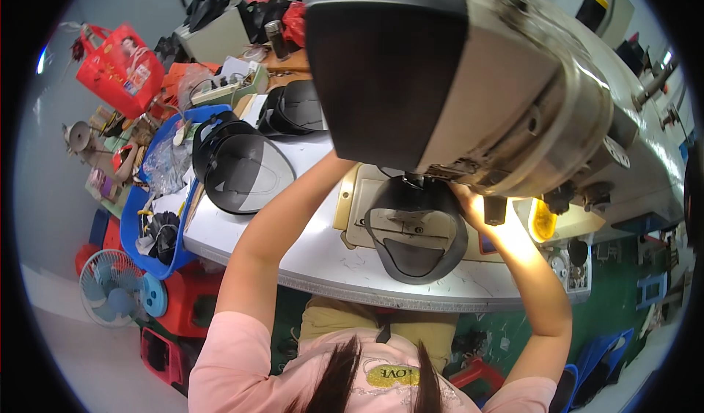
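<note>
A black visor-like piece (416, 257) with a rounded, open frame hangs at the sewing machine (396, 68), over its pale metal bed (356, 226). The machine's head hides the far end of the piece and the needle area. My left forearm reaches in behind the head, so the fingers of my left hand are out of sight. My right hand (467, 199) shows only in part, close against the right upper edge of the black piece. Its fingers are hidden, and a bright lamp glow falls on the wrist.
Stacked black visor-like pieces (246, 167) lie on the white table (308, 255) at left, with more (297, 109) behind. Beyond them stand blue bins (139, 219) of plastic and scraps. A fan (114, 288) and red stools (183, 303) are lower left. A yellow object (543, 221) sits right.
</note>
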`<action>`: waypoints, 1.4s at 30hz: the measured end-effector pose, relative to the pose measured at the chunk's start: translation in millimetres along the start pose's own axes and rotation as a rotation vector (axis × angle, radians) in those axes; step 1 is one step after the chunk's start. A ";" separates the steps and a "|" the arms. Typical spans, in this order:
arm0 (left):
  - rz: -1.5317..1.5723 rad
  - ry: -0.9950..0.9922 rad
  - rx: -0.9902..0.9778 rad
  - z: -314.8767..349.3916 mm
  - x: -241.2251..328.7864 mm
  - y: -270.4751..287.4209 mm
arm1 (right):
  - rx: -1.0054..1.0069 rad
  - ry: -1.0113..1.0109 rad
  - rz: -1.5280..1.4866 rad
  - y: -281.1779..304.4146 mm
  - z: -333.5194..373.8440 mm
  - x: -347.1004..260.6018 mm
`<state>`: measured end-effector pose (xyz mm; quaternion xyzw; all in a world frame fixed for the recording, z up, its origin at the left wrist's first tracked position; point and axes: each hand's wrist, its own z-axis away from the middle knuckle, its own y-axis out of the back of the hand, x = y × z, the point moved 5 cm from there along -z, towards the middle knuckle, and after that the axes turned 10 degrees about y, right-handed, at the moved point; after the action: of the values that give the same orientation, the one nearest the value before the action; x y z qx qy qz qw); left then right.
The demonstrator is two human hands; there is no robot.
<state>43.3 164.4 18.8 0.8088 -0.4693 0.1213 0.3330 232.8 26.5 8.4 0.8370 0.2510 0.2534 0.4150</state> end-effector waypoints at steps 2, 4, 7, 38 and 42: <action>-0.042 0.147 0.140 -15.1 -49.1 3.0 | -0.063 -0.044 0.005 1.1 6.3 1.8; -0.120 0.318 0.297 -21.5 -115.0 20.6 | -0.105 -0.171 0.031 -35.0 47.5 28.9; -0.557 0.365 0.286 -7.5 -222.1 51.5 | -0.035 -0.272 0.020 -17.5 63.0 24.3; 0.337 -0.161 -0.265 83.9 93.2 70.3 | 0.256 -0.192 -0.630 41.9 7.6 -49.5; 0.337 -0.170 -0.265 82.1 97.3 69.8 | 0.254 -0.173 -0.540 49.9 0.0 -49.4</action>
<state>26.7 21.3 36.5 0.6756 -0.6358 0.0437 0.3707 206.5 -31.1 38.7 0.8038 0.4576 0.0282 0.3790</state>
